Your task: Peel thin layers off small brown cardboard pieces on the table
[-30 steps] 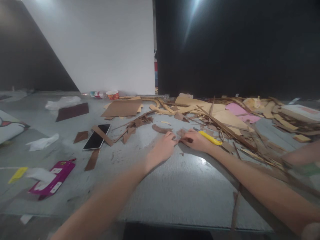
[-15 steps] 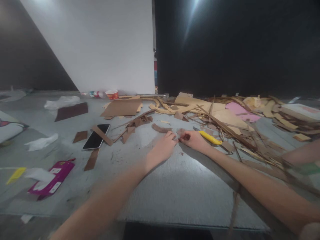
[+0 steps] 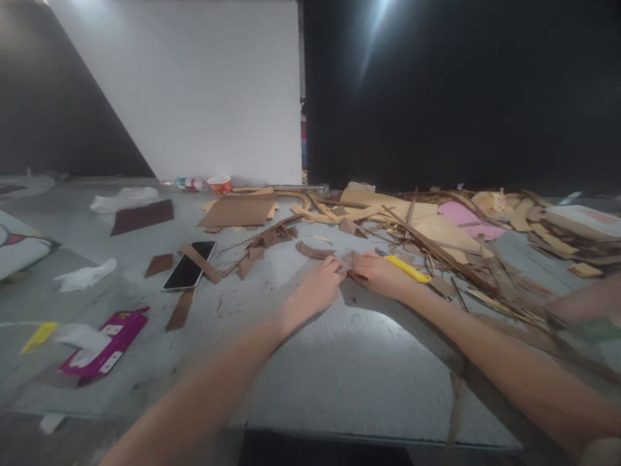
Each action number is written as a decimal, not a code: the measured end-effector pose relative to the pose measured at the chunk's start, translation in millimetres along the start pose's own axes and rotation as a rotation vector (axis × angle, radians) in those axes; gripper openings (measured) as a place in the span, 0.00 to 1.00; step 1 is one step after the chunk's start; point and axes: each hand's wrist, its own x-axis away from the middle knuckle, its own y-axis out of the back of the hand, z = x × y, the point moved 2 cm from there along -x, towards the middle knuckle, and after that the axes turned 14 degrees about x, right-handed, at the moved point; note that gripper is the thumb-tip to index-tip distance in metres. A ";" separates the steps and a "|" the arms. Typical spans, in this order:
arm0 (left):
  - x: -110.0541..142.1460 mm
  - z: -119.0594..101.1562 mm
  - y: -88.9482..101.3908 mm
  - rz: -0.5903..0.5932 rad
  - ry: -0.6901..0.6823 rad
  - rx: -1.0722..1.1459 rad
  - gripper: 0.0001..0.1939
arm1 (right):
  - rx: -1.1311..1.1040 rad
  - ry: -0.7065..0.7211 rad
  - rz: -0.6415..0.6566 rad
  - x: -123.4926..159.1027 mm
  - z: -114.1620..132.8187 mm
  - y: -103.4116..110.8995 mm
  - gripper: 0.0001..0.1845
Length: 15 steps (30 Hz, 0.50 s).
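Note:
My left hand (image 3: 315, 286) rests on the grey table with its fingers curled and pressed together at the edge of a small brown piece of leather-like sheet (image 3: 350, 259). My right hand (image 3: 378, 275) meets it fingertip to fingertip, closed on the same piece, and partly covers it. Just behind the right hand lies a yellow utility knife (image 3: 408, 268), its blade end partly hidden. A curved brown strip (image 3: 313, 251) sits a little beyond my left fingers.
A phone (image 3: 187, 266) with brown strips across it and a purple wipes pack (image 3: 109, 343) lie at left. Brown and tan offcuts (image 3: 436, 236) pile up at back and right, with a pink sheet (image 3: 470, 220). Another person's arm (image 3: 589, 298) enters at right.
My right fingers have folded down from a raised, rounded pinch to lie flatter over the brown piece. My left hand stays in place.

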 end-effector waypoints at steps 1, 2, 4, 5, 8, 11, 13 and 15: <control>-0.4 -0.5 0.3 0.001 0.002 0.001 0.20 | 0.008 0.015 0.007 -0.6 0.0 0.7 0.17; -0.9 -1.0 0.7 0.005 0.002 0.001 0.20 | 0.013 0.025 0.017 -1.3 0.2 1.7 0.17; -1.7 -2.2 1.4 0.015 0.002 -0.004 0.20 | 0.024 0.034 0.049 -3.0 0.7 4.4 0.16; -2.0 -2.8 1.8 0.020 0.002 -0.009 0.19 | 0.029 0.036 0.070 -3.8 1.0 6.1 0.15; -2.1 -4.4 2.1 0.030 -0.010 -0.037 0.19 | 0.038 0.038 0.131 -5.6 1.4 12.0 0.13; -2.0 -4.3 1.4 0.027 -0.031 -0.043 0.18 | 0.013 0.046 0.168 -5.8 1.8 16.7 0.13; -2.0 -2.6 0.6 0.023 -0.036 -0.041 0.18 | -0.014 0.034 0.168 -5.3 2.2 18.6 0.13; -2.0 -0.2 -0.5 0.025 -0.030 -0.040 0.17 | -0.036 0.004 0.160 -4.6 2.7 19.3 0.13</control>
